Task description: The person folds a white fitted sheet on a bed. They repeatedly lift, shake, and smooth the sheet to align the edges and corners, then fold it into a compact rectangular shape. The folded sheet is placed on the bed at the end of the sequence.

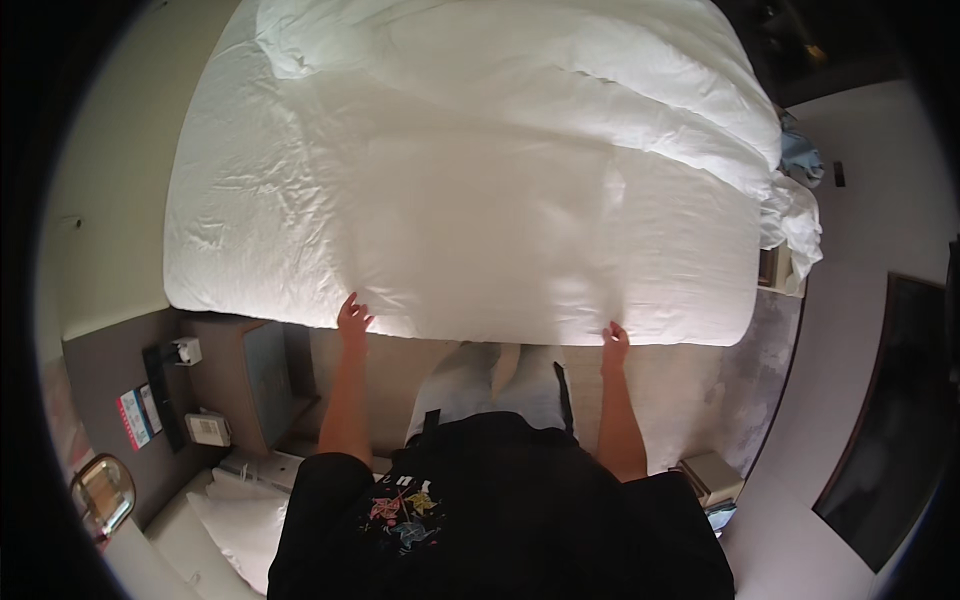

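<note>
A white bed sheet (480,225) covers the mattress before me, its near edge running across in front of my legs. At that edge my left hand (354,319) grips the sheet with curled fingers, left of my body. My right hand (615,341) pinches the same edge on the other side, thumb and fingers together. Creases spread through the cloth from both hands. Toward the far side lies a rumpled white duvet (525,45), folded back unevenly, with a bunched end (795,217) hanging past the bed's right side.
A bedside cabinet (262,375) stands close to the bed's near left corner. Pillows (232,517) rest on a light seat behind it, beside a round-cornered mirror (105,495). A dark wall screen (885,427) is at right, and a small bin-like box (709,476) stands below it.
</note>
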Demonstrator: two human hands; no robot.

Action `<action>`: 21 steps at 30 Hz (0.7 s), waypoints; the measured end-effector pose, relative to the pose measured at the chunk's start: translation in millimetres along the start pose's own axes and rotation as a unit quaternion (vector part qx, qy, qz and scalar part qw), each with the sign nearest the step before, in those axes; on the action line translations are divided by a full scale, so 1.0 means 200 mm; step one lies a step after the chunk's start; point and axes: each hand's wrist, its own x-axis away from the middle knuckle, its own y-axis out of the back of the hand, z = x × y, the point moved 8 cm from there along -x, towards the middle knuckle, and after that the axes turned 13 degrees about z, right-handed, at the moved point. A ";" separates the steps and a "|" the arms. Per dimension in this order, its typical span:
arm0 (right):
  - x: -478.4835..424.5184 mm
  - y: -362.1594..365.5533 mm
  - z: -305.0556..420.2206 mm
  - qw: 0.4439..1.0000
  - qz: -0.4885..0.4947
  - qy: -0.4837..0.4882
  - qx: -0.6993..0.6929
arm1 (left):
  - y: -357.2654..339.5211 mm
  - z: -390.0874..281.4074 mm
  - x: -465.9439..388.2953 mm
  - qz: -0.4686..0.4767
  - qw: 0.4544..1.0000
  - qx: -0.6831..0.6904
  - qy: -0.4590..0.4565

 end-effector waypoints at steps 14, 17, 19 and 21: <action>-0.06 0.06 -0.12 0.992 0.036 -0.098 -0.077 | -0.06 -0.01 0.05 -0.073 0.994 0.003 0.081; -0.05 0.08 -0.13 0.989 0.029 -0.111 -0.093 | -0.11 0.00 0.07 -0.039 0.991 0.037 0.124; -0.05 0.08 -0.12 0.988 0.025 -0.117 -0.101 | -0.07 0.01 0.06 -0.061 0.992 0.031 0.104; -0.06 0.09 -0.13 0.987 0.024 -0.119 -0.104 | -0.03 0.03 0.04 -0.070 0.993 0.032 0.090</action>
